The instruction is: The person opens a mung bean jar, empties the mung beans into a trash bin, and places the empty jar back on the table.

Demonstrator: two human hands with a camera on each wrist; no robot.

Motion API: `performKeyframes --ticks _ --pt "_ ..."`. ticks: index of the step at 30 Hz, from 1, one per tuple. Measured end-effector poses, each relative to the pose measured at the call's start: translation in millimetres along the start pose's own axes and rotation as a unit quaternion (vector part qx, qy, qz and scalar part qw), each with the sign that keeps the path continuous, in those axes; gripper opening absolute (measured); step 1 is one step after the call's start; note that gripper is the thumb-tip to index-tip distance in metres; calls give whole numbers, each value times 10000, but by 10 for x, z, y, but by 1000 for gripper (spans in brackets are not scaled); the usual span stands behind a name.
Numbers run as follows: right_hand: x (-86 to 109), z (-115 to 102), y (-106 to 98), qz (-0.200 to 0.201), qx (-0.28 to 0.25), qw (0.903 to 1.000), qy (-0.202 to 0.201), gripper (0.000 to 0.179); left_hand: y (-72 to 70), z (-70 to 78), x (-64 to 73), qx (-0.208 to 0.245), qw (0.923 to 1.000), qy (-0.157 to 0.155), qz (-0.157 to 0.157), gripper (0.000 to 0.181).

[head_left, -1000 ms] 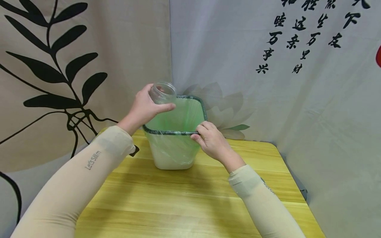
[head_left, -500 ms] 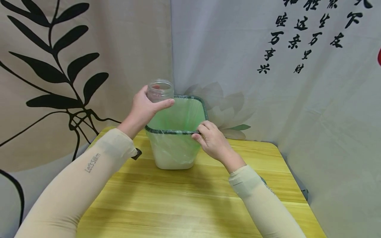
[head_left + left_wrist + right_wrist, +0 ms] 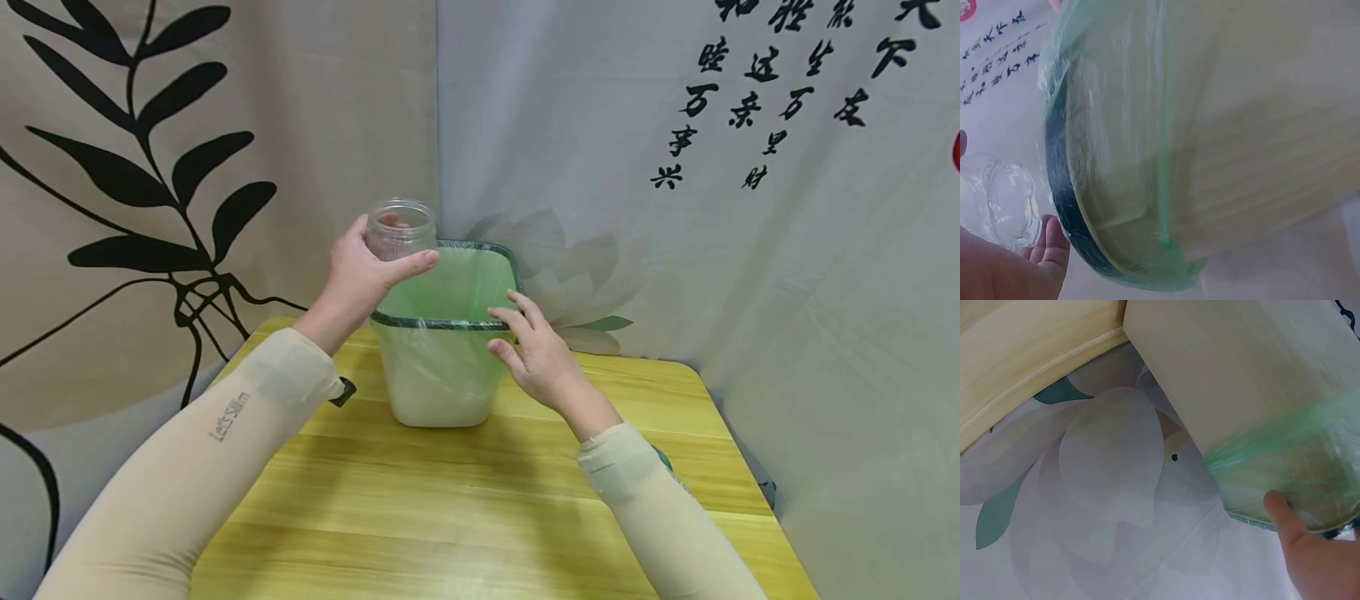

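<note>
A white bin (image 3: 435,400) with a dark green rim (image 3: 450,324) stands upright on the table. Its thin green plastic bag (image 3: 472,283) lines the inside and folds over the rim. My left hand (image 3: 351,271) grips a clear, lidless jar (image 3: 401,237) above the bin's back left corner, mouth upward. The same jar (image 3: 1007,203) shows beside the bag-covered rim in the left wrist view. At the front right corner, my right hand (image 3: 543,358) has its fingers spread and loosely bent, fingertips right at the rim. In the right wrist view its thumb (image 3: 1282,515) overlaps the folded-over bag (image 3: 1260,440).
The yellow wood-grain table (image 3: 450,517) ends behind the bin at a hanging pale curtain (image 3: 600,100) with dark characters and a printed flower. On the left, another curtain (image 3: 337,108) carries a black leaf print.
My right hand has let go of the bin's rim and spread its fingers. My left hand has tipped the jar more upright and shifted slightly up and left. The bin has rocked slightly.
</note>
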State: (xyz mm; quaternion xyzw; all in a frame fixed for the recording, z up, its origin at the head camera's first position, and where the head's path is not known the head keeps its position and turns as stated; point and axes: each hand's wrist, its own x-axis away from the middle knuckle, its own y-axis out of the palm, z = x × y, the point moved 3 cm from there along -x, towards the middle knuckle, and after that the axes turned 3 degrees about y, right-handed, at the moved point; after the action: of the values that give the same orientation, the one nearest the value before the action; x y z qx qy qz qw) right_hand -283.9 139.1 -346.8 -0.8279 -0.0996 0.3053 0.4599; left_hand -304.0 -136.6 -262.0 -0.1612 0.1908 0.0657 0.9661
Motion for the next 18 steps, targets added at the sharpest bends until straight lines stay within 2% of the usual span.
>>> performKeyframes --ticks 7,18 --pt "90 53 -38 201 -46 9998 -49 69 -8 14 24 -101 9998 79 137 86" --pt "297 87 -133 442 -259 9986 116 74 -34 31 83 7 9999 98 142 84"
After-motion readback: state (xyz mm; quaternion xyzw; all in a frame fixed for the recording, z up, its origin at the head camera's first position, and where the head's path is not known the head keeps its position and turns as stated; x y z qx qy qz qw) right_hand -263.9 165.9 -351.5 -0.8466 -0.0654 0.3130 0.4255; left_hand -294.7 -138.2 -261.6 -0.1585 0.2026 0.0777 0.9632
